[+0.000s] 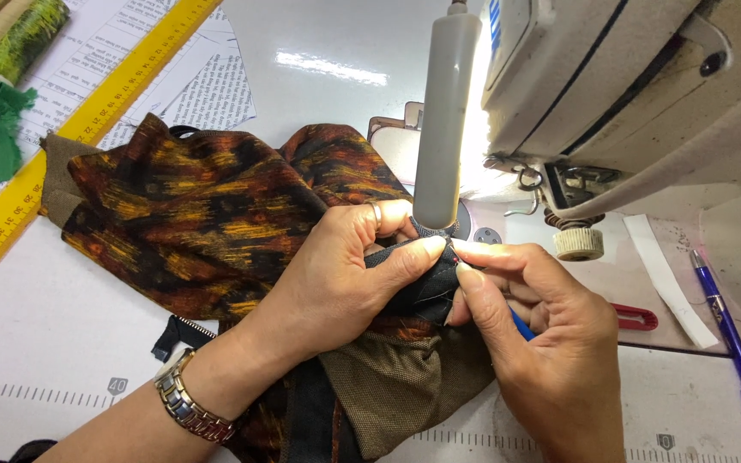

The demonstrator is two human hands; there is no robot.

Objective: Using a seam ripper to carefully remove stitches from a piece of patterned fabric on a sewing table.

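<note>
Left hand point(349, 274): thumb and forefinger pinching dark fabric point(426, 287) | Right hand point(542, 343): pinching same fabric edge, blue tool tucked in palm | both beneath sewing machine point(636, 94).

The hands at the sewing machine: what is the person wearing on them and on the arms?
The left hand has a thin silver-coloured ring on one finger and a gold-and-silver metal link wristwatch at the wrist. The right hand shows no ring or bracelet. Both forearms are bare; no sleeves are visible.

The white table point(62, 343) bore patterned fabric point(190, 214), a yellow ruler point(70, 129), paper point(173, 77), a sewing machine point(645, 94) and a blue pen point(731, 343).
</note>
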